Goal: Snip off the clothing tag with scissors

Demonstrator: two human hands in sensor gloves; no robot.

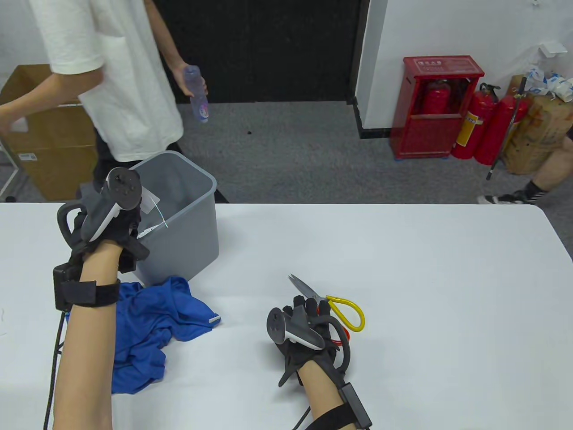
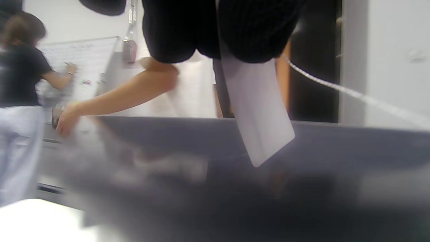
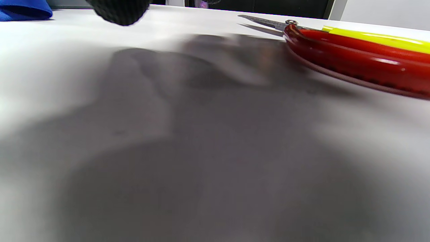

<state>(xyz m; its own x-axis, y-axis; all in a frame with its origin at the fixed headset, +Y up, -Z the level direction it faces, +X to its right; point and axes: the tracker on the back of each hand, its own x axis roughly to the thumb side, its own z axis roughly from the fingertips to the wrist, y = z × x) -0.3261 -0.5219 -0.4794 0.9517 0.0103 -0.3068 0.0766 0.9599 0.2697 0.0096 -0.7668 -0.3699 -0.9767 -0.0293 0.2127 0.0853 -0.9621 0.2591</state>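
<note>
My left hand (image 1: 136, 210) is raised over the grey bin (image 1: 197, 172) and pinches a white clothing tag (image 1: 151, 200) with its string (image 1: 160, 214) hanging. In the left wrist view my fingers (image 2: 255, 37) pinch the tag (image 2: 258, 111) above the bin's rim (image 2: 336, 148). The scissors (image 1: 315, 294), with one red and one yellow handle, lie flat on the white table (image 1: 425, 268). My right hand (image 1: 309, 309) lies flat beside and partly over the red handle, with no finger in a loop. The right wrist view shows the scissors (image 3: 352, 53) lying on the table. A blue garment (image 1: 152, 322) lies crumpled at the left.
A person in a white shirt (image 1: 116, 76) with a bottle stands behind the bin. A cardboard box (image 1: 49, 134) is on the floor at the far left. Red fire extinguishers (image 1: 474, 121) stand at the back right. The table's far edge runs behind the bin.
</note>
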